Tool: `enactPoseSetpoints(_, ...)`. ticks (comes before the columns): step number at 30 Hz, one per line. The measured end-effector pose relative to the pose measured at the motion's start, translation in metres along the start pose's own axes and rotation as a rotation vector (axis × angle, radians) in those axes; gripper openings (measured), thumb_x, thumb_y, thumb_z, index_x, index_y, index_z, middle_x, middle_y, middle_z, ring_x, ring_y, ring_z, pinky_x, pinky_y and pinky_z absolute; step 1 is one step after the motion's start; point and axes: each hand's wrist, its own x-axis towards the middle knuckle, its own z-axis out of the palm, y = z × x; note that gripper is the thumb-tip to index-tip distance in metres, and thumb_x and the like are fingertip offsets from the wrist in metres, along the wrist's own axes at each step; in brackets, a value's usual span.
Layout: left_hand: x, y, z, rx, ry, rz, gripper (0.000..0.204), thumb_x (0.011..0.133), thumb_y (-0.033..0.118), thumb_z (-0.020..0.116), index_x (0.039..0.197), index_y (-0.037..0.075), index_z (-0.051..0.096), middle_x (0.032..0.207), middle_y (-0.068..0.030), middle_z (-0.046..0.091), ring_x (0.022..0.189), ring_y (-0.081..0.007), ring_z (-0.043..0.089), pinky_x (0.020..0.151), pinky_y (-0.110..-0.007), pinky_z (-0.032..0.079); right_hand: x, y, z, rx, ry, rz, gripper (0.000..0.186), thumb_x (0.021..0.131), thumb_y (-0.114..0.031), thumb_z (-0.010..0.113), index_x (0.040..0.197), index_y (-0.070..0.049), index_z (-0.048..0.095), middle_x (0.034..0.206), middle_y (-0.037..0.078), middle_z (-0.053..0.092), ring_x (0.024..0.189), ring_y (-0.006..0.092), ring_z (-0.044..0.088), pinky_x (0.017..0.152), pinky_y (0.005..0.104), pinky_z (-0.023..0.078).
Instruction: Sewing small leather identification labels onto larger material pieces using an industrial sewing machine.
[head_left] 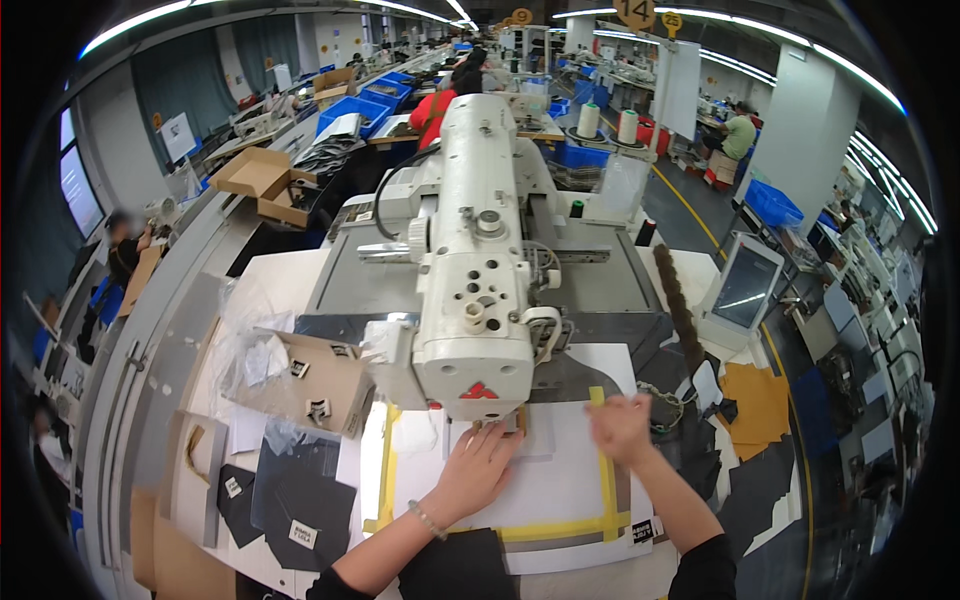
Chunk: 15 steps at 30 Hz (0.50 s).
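My left hand (pixel 476 468), with a beaded bracelet (pixel 428 520) at its wrist, lies with fingers stretched out under the head of a large white sewing machine (pixel 475 310). Its fingertips touch the work spot below the needle, where a small brownish edge (pixel 521 418) shows. What lies beneath those fingers is hidden. To the right, my right hand (pixel 622 430) is held over the right side of a white sheet (pixel 550 490) framed with yellow tape (pixel 608 490). Its fingers look curled and slightly blurred; anything in them cannot be made out. A black piece (pixel 460 565) lies in front of the sheet.
Left stands an open cardboard box (pixel 325 385) with small labels, beside dark labelled pieces (pixel 305 510). Right are a control screen (pixel 740 280), mustard pieces (pixel 753 405) and dark pieces (pixel 760 495). Thread cones (pixel 628 127) stand behind. Other people work farther off.
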Motion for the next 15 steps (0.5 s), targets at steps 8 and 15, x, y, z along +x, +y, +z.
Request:
enactPoseSetpoints(8,-0.069,0.012,-0.049,-0.104,-0.04,0.161,0.036,0.076,0.011,0.07,0.111,0.017,0.066,0.113,-0.0013,0.064,0.102,-0.0175,0.061,0.083,-0.033,0.04,-0.058,0.25,-0.072,-0.474,-0.077,1.51,0.072,0.093,-0.034,0.051,0.154,-0.027,0.013,0.159,0.009,0.017,0.142,0.0337,0.022,0.108,0.0593,0.016)
enactPoseSetpoints(15,-0.074,0.027,-0.062,-0.132,0.156,0.085,0.029,0.075,-0.001,0.064,0.103,0.008,0.065,0.096,-0.0075,0.064,0.089,-0.0255,0.062,0.074,-0.038,0.042,-0.059,0.281,-0.07,-0.319,-0.273,1.562,0.074,0.093,-0.038,0.049,0.155,-0.027,0.009,0.161,0.004,0.014,0.142,0.0359,0.022,0.108,0.0632,0.013)
